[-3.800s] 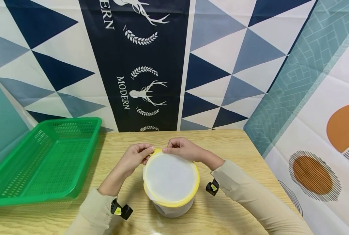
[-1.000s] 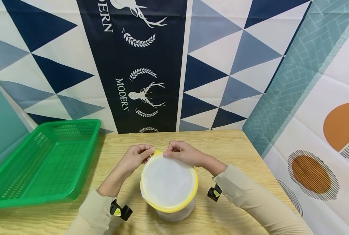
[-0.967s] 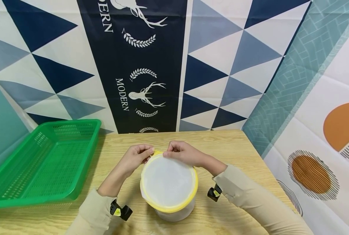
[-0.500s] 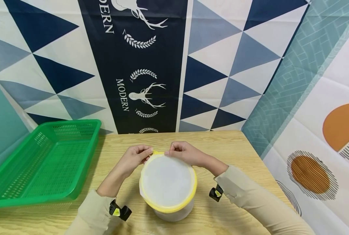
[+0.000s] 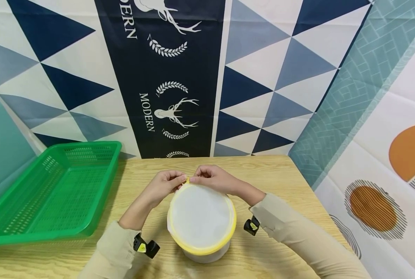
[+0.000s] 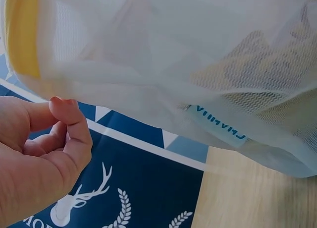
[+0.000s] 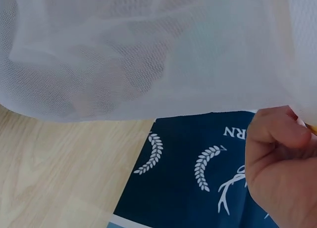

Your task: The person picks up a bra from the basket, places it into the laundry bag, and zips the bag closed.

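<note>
A round white mesh laundry bag (image 5: 202, 217) with yellow trim (image 5: 228, 237) stands upright on the table in the head view, its flat top facing up. At the far edge of that top, my left hand (image 5: 163, 186) pinches a small yellow piece of the trim between thumb and fingers. Right beside it, my right hand (image 5: 216, 180) pinches the same rim, the two thumbs almost touching. What exactly lies between the right fingertips is hidden. In the left wrist view, a pale label with blue letters (image 6: 218, 124) shows on the bag's side.
To the left, a green plastic basket (image 5: 64, 193) with perforated walls sits on the wooden table (image 5: 263, 170). Patterned cloth (image 5: 179, 97) hangs behind the table's far edge. Another printed cloth (image 5: 378, 155) covers the right side.
My right hand has slid left along the rim toward my left hand, closing the small gap between them. My left hand has shifted slightly right; the bag stays nearly in place.
</note>
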`<state>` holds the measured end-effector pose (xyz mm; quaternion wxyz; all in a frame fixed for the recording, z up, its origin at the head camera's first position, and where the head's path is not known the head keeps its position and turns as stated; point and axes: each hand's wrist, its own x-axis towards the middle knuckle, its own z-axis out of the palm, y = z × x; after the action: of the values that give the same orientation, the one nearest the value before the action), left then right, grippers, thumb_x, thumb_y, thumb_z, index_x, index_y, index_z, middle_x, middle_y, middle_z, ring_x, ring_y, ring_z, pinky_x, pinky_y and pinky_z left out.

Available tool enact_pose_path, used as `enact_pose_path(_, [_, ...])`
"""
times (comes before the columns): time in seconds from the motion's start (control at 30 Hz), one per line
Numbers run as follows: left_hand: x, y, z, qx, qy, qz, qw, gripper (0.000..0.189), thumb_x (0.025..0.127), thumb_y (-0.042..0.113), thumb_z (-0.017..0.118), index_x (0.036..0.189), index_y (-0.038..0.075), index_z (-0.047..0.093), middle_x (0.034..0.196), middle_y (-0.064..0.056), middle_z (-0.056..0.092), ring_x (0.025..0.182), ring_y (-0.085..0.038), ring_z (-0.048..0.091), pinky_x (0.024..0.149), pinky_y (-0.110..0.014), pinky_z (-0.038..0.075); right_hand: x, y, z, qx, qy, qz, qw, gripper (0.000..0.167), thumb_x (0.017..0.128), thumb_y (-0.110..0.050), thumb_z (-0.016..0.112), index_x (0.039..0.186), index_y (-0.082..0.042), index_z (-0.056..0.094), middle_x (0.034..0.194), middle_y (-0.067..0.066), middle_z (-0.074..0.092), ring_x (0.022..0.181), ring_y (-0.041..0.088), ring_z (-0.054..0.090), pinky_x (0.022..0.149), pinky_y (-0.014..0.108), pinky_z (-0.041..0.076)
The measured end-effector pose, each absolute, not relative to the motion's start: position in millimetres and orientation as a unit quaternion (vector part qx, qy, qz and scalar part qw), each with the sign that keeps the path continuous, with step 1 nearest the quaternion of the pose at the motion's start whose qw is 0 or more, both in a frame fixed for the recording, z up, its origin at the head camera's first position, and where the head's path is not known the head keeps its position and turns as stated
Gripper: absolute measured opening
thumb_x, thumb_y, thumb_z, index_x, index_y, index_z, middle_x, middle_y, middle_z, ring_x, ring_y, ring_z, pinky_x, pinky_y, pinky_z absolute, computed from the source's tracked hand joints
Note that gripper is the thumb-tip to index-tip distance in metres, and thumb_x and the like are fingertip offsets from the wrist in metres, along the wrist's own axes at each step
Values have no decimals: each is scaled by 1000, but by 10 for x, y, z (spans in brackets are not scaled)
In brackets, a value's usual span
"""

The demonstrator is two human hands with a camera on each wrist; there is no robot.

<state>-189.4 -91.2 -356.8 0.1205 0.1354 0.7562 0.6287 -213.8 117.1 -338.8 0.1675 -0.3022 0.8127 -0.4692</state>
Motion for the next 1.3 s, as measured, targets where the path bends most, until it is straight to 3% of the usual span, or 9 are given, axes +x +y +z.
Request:
enact_pose_path(0.3, [-1902, -931, -3576, 148, 765, 616, 117, 27, 98, 14, 48, 107, -10, 57, 78, 1, 56, 69, -8, 52, 64, -19, 47, -2138, 1174, -3429, -288, 805, -479, 200, 24, 94, -28, 57, 90, -4, 61, 79, 2, 59, 60, 10, 57, 52, 22, 49])
enact_pose_path(0.57, [-1904, -943, -3602, 152, 772, 609, 103, 27, 97, 13, 50, 108, -11, 58, 82, -1, 58, 71, -9, 52, 63, -19, 46, -2103, 1169, -3454, -283, 811, -480, 179, 24, 94, -25, 56, 84, -4, 57, 71, 1, 53, 57, 10, 53, 49, 20, 46])
enact_pose_path(1.3, [-1908, -976, -3615, 148, 773, 609, 95, 29, 97, 13, 51, 111, -12, 57, 78, 1, 57, 67, -8, 51, 60, -19, 46, -2039, 1174, -3485, -261, 811, -501, 150, 24, 94, -25, 56, 83, -4, 57, 72, 0, 54, 58, 9, 52, 48, 20, 46])
